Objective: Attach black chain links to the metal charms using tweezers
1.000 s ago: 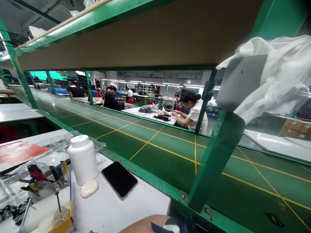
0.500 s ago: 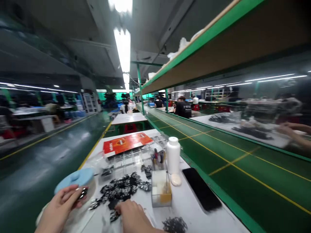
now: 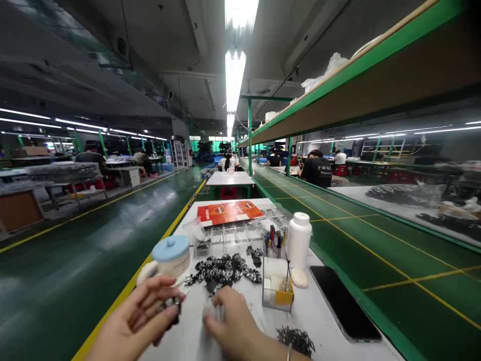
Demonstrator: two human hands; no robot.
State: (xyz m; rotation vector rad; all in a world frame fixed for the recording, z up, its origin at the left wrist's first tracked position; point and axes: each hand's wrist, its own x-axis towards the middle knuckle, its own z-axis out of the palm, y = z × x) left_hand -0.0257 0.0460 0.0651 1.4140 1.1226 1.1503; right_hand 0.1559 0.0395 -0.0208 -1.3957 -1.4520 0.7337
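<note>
Small black-silver part sat pinched in left hand, fingers clamped on it; right hand (fingers curled, grip unclear) lay beside glossy parts pile.

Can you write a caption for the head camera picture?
Left hand holds a small dark part; right hand rests beside a pile of parts.
</note>
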